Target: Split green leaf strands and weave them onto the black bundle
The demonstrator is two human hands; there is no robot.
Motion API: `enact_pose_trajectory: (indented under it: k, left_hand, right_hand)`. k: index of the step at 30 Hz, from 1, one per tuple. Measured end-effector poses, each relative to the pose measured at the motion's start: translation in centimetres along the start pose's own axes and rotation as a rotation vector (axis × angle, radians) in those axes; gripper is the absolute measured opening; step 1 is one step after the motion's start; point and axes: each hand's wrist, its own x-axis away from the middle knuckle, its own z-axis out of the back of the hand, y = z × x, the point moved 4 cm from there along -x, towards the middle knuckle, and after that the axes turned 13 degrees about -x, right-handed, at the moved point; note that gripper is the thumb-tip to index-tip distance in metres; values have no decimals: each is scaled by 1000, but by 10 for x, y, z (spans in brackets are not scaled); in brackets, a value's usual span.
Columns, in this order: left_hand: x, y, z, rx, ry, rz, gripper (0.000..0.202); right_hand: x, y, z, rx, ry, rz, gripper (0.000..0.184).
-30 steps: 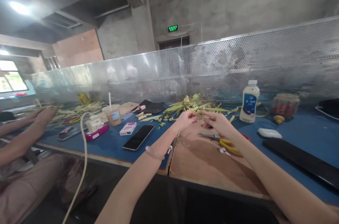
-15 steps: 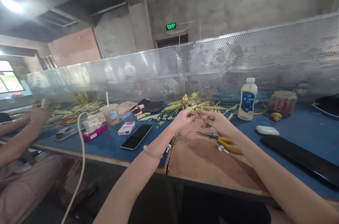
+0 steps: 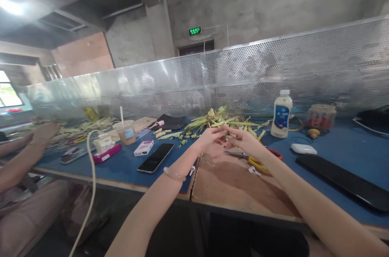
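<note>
My left hand (image 3: 212, 136) is closed in a pinch just in front of a heap of pale green plant stalks (image 3: 216, 116); whatever its fingertips hold is too small to make out. My right hand (image 3: 245, 141) meets it from the right, its fingers bent in to the left fingertips, and what they grip is hidden. Below the two hands lies a brown wooden board (image 3: 234, 186) with thin plant strands on it. Scissors with red and yellow handles (image 3: 257, 164) lie partly under my right wrist. Small cut green bits (image 3: 184, 137) are scattered left of my left hand.
Left stand a phone (image 3: 156, 157), a small box (image 3: 144, 148), an iced drink cup (image 3: 125, 132) and a pink power strip (image 3: 107, 154). Right are a bottle (image 3: 281, 116), a jar (image 3: 321, 118), a white earbud case (image 3: 304, 149) and a black case (image 3: 340, 182). A co-worker's hands (image 3: 45, 133) are at far left.
My right hand's fingers have drawn in closer to my left fingertips; the index finger is less stretched out. The whole view has shifted slightly. The things on the table have stayed put.
</note>
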Motion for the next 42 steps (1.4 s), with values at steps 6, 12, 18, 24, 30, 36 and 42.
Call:
enact_pose_trajectory:
  k: [6, 12, 18, 24, 30, 36, 42]
  left_hand:
    - [1, 1, -6, 103, -58, 58, 27]
    - [4, 4, -11, 201, -126, 93, 23]
    - [5, 5, -15, 289, -201, 120, 21]
    - [3, 2, -13, 300, -207, 122, 26]
    - [5, 3, -15, 313, -256, 136, 21]
    - [7, 1, -16, 340, -231, 177, 20]
    - [4, -3, -9, 419, -126, 128, 18]
  right_hand:
    - [-2, -10, 7, 137, 163, 128, 31]
    - [0, -7, 8, -121, 240, 67, 29]
    - [1, -6, 8, -227, 294, 56, 19]
    - [-1, -3, 11, -189, 320, 55, 34]
    - [-4, 2, 12, -201, 325, 174, 69]
    - [-6, 0, 16, -114, 326, 199, 70]
    - [-9, 7, 24, 214, 317, 119, 39]
